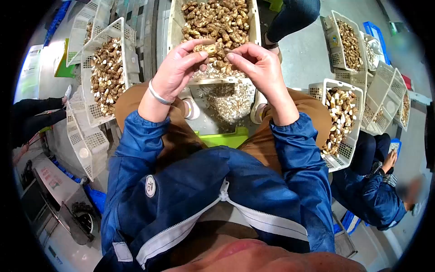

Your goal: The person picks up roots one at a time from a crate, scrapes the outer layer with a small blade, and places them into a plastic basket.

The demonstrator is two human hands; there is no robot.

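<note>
My left hand (180,63) is closed, thumb and fingers pinching a knobbly brown mushroom (208,48) with paler patches. Just to the right, my right hand (259,64) has thumb and forefinger pressed together near the mushroom's end. Whatever sits between those right fingertips is too small to make out. Both hands are over the near end of a white crate (176,27), which holds a heap of similar brown mushrooms (222,22).
By my right knee, a white crate (358,131) holds paler trimmed mushrooms (339,119). Another filled crate (131,59) stands left. Scraps (229,102) lie between my feet, by a green stool edge (224,137). A person's leg (297,18) is beyond; another person (374,195) sits right.
</note>
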